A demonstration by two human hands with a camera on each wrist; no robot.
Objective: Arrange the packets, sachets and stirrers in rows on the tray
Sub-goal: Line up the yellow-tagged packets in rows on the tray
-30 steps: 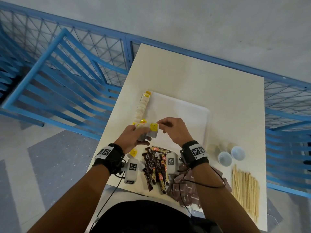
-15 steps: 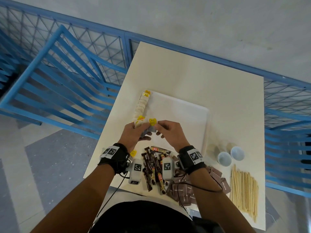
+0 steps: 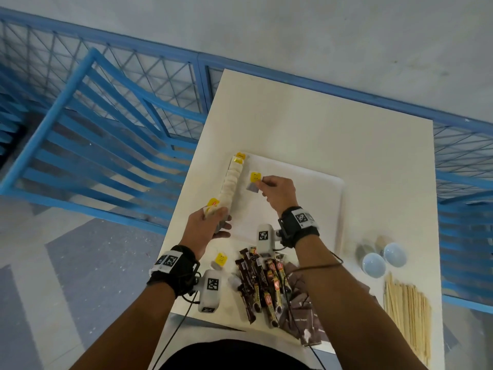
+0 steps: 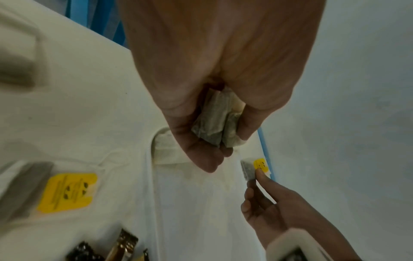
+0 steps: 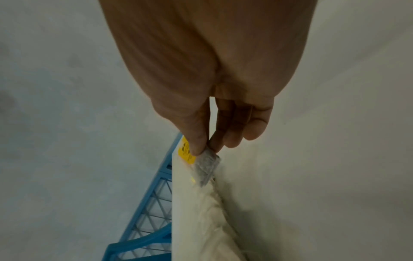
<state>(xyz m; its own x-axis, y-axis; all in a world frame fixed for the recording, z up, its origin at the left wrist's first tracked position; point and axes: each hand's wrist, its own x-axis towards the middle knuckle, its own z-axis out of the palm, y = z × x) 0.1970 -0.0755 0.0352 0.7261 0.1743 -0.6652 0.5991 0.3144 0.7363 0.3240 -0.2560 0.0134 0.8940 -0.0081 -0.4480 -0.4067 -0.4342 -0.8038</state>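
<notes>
Clearly these are tea bags, and they look feather-light, limp and easily creased, each trailing a thread to a yellow paper tag. The right hand (image 3: 277, 193) pinches one tea bag (image 3: 253, 186) by its upper edge between thumb and forefinger, its yellow tag (image 3: 255, 176) standing just above, and holds it over the far-left part of the white tray (image 3: 314, 206), just right of the row of tea bags (image 3: 231, 182) already laid along the tray's left edge. That edge pinch seems the sound place to hold: the pouch hangs flat and can be laid down without crumpling, though the thread could snag on a neighbour.

The left hand (image 3: 206, 227) is curled round a small bundle of tea bags (image 4: 215, 123) at the near end of the row; the left wrist view shows at least two in the grip, and one yellow tag (image 3: 213, 202) sticks out above the fingers. An exact count there I cannot give.

Counts, as far as they can be made:
- Laid row: overlapping too closely to count; two yellow tags show at its far end.
- One loose tea bag (image 3: 221, 260) on the table near the left wrist.
- Coffee stick sachets (image 3: 262, 281): a heap of roughly ten, stiffer and slicker by the look of them.
- Brown sugar packets (image 3: 301, 316): several, piled, partly hidden by the right arm.
- Wooden stirrers (image 3: 406, 319): a thick sheaf at the near right, far too many to count, rigid and best gathered by the middle.
- Two pale round cups (image 3: 384, 259) right of the tray.
</notes>
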